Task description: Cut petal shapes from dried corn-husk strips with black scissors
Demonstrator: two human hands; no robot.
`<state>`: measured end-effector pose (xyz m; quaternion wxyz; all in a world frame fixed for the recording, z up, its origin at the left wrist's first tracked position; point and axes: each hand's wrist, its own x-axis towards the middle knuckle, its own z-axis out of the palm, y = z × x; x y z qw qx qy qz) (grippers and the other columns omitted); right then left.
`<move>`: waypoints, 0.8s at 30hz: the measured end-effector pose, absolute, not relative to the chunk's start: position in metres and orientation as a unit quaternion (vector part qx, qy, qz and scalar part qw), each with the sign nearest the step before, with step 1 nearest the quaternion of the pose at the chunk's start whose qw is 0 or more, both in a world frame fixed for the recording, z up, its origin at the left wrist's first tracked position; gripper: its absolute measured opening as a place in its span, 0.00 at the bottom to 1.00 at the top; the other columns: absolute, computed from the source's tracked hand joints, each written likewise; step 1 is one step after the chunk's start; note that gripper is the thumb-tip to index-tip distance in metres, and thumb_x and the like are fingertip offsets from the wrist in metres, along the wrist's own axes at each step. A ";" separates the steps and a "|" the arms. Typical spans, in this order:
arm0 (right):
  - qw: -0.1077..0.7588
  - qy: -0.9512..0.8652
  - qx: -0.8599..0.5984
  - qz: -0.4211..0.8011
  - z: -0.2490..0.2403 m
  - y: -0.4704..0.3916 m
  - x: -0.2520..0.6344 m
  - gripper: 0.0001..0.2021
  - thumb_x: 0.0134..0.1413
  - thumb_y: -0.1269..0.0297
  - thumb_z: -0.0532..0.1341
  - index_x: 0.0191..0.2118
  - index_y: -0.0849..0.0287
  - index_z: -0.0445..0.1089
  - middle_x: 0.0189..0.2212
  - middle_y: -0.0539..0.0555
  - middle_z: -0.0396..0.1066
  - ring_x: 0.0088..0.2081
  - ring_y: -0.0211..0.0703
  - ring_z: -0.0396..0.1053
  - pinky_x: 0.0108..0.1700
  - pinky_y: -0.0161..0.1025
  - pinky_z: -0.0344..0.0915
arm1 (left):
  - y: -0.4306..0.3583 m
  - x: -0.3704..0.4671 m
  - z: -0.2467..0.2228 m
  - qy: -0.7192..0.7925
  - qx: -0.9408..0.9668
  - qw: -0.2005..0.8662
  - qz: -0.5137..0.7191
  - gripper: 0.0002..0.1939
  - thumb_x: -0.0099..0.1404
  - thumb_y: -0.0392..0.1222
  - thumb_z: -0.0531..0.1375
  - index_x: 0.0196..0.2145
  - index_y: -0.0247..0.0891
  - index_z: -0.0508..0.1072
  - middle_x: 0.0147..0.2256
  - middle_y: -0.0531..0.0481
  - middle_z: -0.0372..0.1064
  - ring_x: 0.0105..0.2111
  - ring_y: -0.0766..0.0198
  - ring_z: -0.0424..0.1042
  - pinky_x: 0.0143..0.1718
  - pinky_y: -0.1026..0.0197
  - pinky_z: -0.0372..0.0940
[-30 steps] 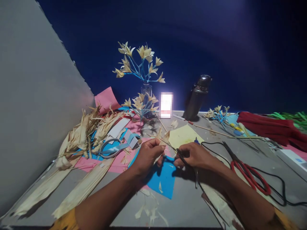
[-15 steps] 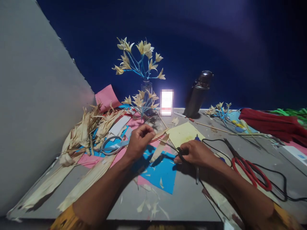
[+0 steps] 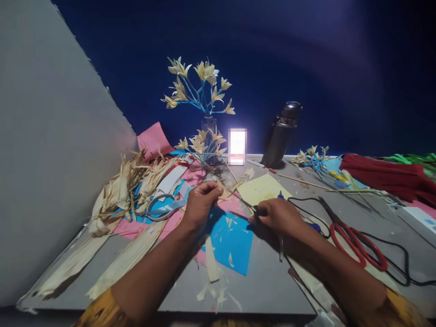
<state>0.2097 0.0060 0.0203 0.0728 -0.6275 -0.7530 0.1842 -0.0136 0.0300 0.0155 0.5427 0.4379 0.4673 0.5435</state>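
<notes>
My left hand (image 3: 203,202) pinches a pale dried husk piece (image 3: 225,190) between thumb and fingers. Scissors (image 3: 245,204) are in my right hand (image 3: 277,217), their dark blades pointing left toward the husk; the fingers hide most of the handles. Below the hands lies a blue sheet (image 3: 231,245) sprinkled with husk scraps. A cut husk strip (image 3: 211,261) rests at its left edge, with more trimmings nearer the table's front. Just beyond my right hand is a yellow paper sheet (image 3: 260,188).
Dried husks (image 3: 126,190) and a grey tape roll (image 3: 160,206) lie left. At the back stand a glass bottle (image 3: 210,125) with husk flowers (image 3: 206,70) and a dark flask (image 3: 281,136). Red-handled scissors (image 3: 357,240), a black cable (image 3: 405,254) and dark red fabric (image 3: 384,179) lie right.
The husk strip that hung below the blades now lies lower, by the blue sheet's left edge. The husk piece in my left hand has turned upward. The scissors have shifted slightly.
</notes>
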 end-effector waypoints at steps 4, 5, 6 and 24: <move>0.308 -0.586 -0.556 0.502 0.021 0.001 0.201 0.15 0.48 0.52 0.68 0.34 0.59 0.72 0.28 0.55 0.75 0.29 0.45 0.71 0.30 0.38 0.62 | 0.021 -0.004 0.014 0.408 0.347 0.667 0.518 0.14 0.48 0.41 0.71 0.26 0.37 0.69 0.20 0.58 0.61 0.19 0.72 0.59 0.22 0.67 0.57; 0.356 -0.528 -0.521 0.568 0.020 -0.002 0.197 0.17 0.47 0.52 0.69 0.39 0.58 0.71 0.29 0.54 0.75 0.30 0.45 0.72 0.31 0.38 0.64 | 0.017 -0.001 0.013 0.397 0.343 0.688 0.501 0.14 0.48 0.40 0.71 0.26 0.37 0.69 0.20 0.57 0.61 0.19 0.71 0.59 0.22 0.67 0.57; 0.391 -0.489 -0.493 0.603 0.018 -0.005 0.193 0.19 0.45 0.54 0.70 0.42 0.57 0.70 0.31 0.53 0.75 0.30 0.45 0.73 0.32 0.39 0.66 | 0.013 0.003 0.012 0.387 0.343 0.705 0.485 0.13 0.49 0.40 0.70 0.26 0.37 0.68 0.20 0.57 0.61 0.19 0.71 0.59 0.21 0.67 0.56; 0.399 -0.454 -0.508 0.614 0.013 -0.017 0.178 0.11 0.35 0.69 0.69 0.30 0.62 0.72 0.20 0.47 0.67 0.23 0.35 0.63 0.25 0.33 0.58 | 0.021 -0.004 0.007 0.513 0.594 0.363 0.502 0.02 0.50 0.33 0.60 0.23 0.37 0.70 0.22 0.55 0.64 0.22 0.69 0.62 0.25 0.65 0.56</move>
